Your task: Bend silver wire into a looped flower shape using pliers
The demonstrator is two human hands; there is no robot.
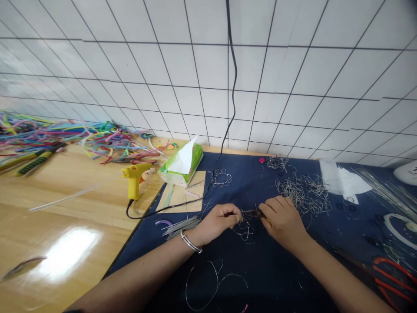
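Note:
My left hand (224,219) pinches a bent thin wire piece (246,233) with small pinkish bits on it, over the dark blue cloth (260,269). My right hand (283,219) is closed around a pair of pliers (253,213). The dark jaws point left and meet the wire close to my left fingertips; whether they grip it I cannot tell. Straight cut wires (184,227) lie beside my left wrist. Beyond my right hand is a tangled heap of bent wires (302,193). A flower-shaped wire ring (221,177) rests farther back.
A yellow glue gun (133,180) and a tissue pack (182,165) stand to the left, near a pile of coloured pipe cleaners (97,137). Red-handled scissors (391,278) lie at the right. A loose wire loop (216,282) is in front. A black cord (233,87) runs down the tiled wall.

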